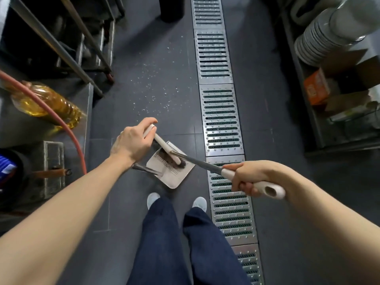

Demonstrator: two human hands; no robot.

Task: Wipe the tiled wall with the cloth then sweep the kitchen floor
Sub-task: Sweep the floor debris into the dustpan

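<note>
Dustpan (172,177) is sitting on the dark floor (156,58) just ahead of my shoes, broom head (174,159) resting in it, dark bristles against its comb teeth. My left hand (133,140) is gripping the dustpan's handle (149,130), fingers curled round it. My right hand (248,177) is wrapping the broom handle (267,189) over the drain grate (222,120). White crumbs (156,93) are lying further ahead. Oil bottle (45,103) is on the left shelf.

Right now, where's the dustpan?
Head view, center: the dustpan sits on the dark floor just ahead of the person's shoes, left of the metal drain grate, with the broom head resting in it.
</note>
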